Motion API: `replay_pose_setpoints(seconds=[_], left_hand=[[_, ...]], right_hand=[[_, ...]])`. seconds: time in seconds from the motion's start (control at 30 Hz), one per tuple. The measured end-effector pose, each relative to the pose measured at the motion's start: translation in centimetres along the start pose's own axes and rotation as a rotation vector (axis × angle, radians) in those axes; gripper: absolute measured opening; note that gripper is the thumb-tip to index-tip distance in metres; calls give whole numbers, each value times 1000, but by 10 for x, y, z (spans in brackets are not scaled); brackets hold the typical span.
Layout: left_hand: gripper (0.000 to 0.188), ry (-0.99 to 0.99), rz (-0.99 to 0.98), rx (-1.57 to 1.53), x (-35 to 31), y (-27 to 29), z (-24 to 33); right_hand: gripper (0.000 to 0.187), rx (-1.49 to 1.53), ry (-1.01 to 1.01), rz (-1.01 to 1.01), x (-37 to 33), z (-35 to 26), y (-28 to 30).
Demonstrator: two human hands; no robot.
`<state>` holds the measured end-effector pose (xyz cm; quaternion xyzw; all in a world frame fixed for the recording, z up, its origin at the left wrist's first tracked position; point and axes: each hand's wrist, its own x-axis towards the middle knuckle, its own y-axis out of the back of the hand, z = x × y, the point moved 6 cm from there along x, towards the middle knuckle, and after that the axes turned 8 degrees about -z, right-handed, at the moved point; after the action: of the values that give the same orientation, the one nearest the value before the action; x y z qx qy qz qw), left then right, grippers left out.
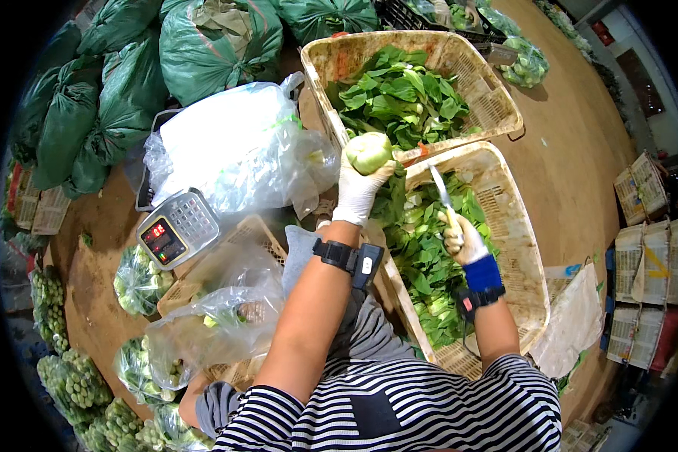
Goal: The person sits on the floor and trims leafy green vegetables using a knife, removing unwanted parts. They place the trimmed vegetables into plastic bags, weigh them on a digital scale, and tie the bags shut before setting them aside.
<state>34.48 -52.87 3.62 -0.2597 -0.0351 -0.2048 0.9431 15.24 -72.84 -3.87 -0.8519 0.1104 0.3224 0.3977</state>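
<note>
My left hand [361,187], in a white glove, grips a head of bok choy [369,153] with its pale base turned up; its leaves hang down beside the hand. My right hand [465,241], gloved with a blue cuff, is closed round the handle of a knife [440,186]. The blade points up and away, apart from the bok choy. Below both hands stands a cream plastic crate [533,264] holding loose green leaves [429,264]. Another cream crate [496,113] adjoins it on the far side, with more leafy bok choy [407,94] inside.
Left of my arm are a digital scale display [177,230], a heap of clear plastic bags [241,151] and an open bag [226,324] over a crate. Green sacks [218,45] crowd the far left. Bagged vegetables [139,282] line the left floor. White sacking [569,324] lies right.
</note>
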Motion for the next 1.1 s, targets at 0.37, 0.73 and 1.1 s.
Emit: replay_pose_setpoints(seconds=[0.37,0.73,1.1], left_hand=[[56,-78,-162,408,17,-43,11],[57,-45,-104,393,21,-32,2],[70,-159,-121,373,21,-42,11]], right_hand=[[32,-1998,974,304,-41,-103,-186],[18,-2254,987,107,4,-124,-190],[36,-1989,479,900,28,-201,-23]])
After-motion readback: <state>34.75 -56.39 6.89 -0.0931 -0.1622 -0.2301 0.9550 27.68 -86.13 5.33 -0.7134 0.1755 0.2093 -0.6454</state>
